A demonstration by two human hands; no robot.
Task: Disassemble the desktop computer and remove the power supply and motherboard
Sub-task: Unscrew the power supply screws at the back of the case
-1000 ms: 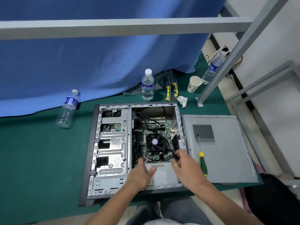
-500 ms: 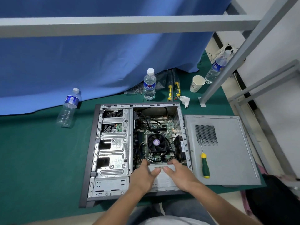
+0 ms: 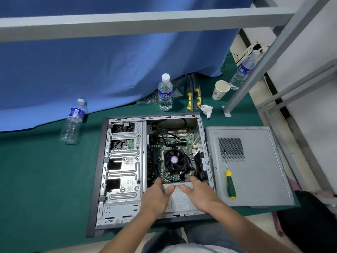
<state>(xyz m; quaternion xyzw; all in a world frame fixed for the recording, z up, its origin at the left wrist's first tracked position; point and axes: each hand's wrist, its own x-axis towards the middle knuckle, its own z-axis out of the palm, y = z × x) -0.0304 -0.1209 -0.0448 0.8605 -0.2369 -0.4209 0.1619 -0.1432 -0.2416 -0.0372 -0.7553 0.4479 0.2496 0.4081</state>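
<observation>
Grey power supply (image 3: pixel 179 199) gripped by left hand (image 3: pixel 155 198), right hand (image 3: pixel 199 195), fingers curled over its far edge

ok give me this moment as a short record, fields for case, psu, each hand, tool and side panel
case: desktop case lying on its side, open, on the green table
psu: power supply in the case's near corner
left hand: left hand grips the power supply's far left edge
right hand: right hand grips its far right edge
motherboard: motherboard in the case, cooler fan on it
tool: screwdriver lying on the panel
side panel: side panel off, flat to the case's right
</observation>
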